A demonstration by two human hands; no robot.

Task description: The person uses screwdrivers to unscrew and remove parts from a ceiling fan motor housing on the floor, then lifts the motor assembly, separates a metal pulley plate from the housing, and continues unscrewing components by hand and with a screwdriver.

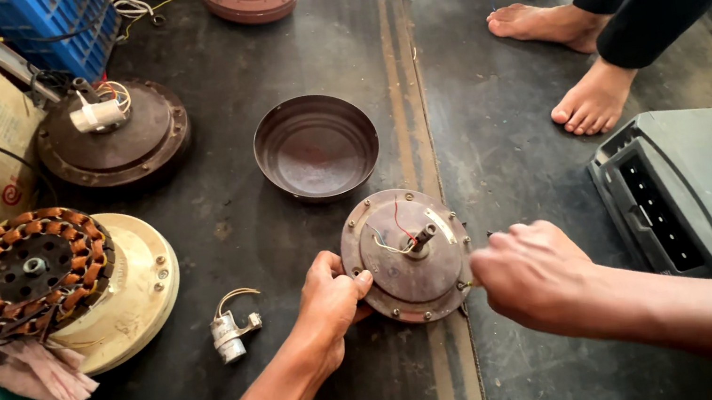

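A brown round fan motor housing [409, 263] lies flat on the dark mat, with a short shaft and red and white wires at its centre. My left hand [327, 307] grips its left rim, thumb on top. My right hand [535, 276] is closed at its right edge, seemingly around a thin tool whose tip barely shows. An empty brown metal bowl-shaped cover [316, 146] sits just beyond the motor.
A small capacitor with wires [230, 332] lies left of my left hand. A copper-wound stator on a cream housing [54, 276] and another brown motor [112, 134] sit at left. A grey box [707, 192] is at right. Another person's bare feet [577, 65] stand beyond.
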